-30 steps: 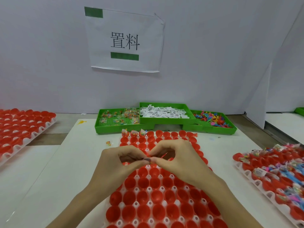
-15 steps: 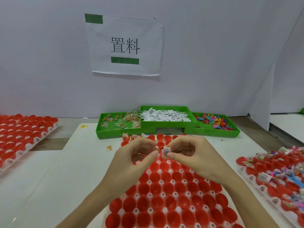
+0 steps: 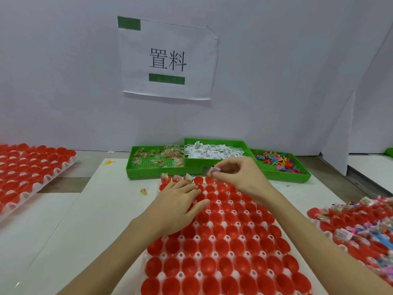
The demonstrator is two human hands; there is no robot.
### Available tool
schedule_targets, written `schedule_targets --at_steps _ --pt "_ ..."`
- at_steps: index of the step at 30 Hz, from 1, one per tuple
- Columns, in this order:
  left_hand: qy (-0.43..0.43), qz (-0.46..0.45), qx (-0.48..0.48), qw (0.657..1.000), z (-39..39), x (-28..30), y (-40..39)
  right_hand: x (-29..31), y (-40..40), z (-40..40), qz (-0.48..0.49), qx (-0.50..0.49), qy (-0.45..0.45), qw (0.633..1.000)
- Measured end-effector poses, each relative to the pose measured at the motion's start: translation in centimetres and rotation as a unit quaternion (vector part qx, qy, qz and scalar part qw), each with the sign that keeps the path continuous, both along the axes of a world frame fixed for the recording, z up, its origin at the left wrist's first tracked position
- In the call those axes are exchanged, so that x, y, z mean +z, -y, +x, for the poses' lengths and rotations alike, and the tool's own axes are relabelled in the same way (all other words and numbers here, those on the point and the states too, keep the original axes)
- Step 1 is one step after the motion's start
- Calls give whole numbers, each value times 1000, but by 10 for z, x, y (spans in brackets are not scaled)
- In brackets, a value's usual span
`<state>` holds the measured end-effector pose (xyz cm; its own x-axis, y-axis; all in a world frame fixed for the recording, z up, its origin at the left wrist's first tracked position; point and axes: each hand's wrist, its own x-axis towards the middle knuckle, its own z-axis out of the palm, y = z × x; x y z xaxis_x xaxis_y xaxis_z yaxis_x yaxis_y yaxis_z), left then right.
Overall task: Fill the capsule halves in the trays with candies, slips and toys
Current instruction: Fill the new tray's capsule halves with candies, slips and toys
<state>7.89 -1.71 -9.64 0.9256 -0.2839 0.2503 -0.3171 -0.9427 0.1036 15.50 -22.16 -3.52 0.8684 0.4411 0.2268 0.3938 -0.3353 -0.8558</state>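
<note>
A white sheet (image 3: pixel 170 58) on the wall bears the two printed characters 置料, with one green strip at its top left corner and one below the characters. Straight below the sheet three green bins stand side by side: the left bin (image 3: pixel 157 162) holds clear-wrapped candies, the middle bin (image 3: pixel 214 150) holds white slips with black print too small to read, and the right bin (image 3: pixel 280 165) holds small toys in mixed colours, too tangled to count. In front of the bins lies the centre tray (image 3: pixel 217 241) of red capsule halves, its near edge cut off by the frame. Three candy packets (image 3: pixel 176 177) stand in the first three cups of its far row; the other visible cups look empty. The right hand (image 3: pixel 240 177) hovers over that far row, just beside the third filled cup, thumb and forefinger pinching one candy packet (image 3: pixel 212 171) — its colours show, its print does not. The left hand (image 3: pixel 180 201) lies flat on the tray's far left part, fingers straight and holding nothing, and it hides the cups beneath. One stray candy (image 3: pixel 144 191) lies on the white board just left of the tray. Left of the sheet, a second tray (image 3: pixel 32 167) of red halves is cut off by the frame; to the right, a third tray (image 3: pixel 357 226) is blurred, its halves carrying slips and coloured pieces.
</note>
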Motion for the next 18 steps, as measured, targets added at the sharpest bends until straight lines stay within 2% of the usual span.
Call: schedule_targets --at_steps 5,11,14,18 --pt "13 23 -1 1000 1 0 2 -5 -36 34 -116 -23 38 992" --pt "14 28 5 999 3 -3 1 -10 -53 49 -275 -4 78 958" --pt "19 33 2 999 4 -2 2 -9 -60 48 -306 8 76 949" --pt "23 28 2 999 3 -2 3 -5 -60 51 -295 20 43 954"
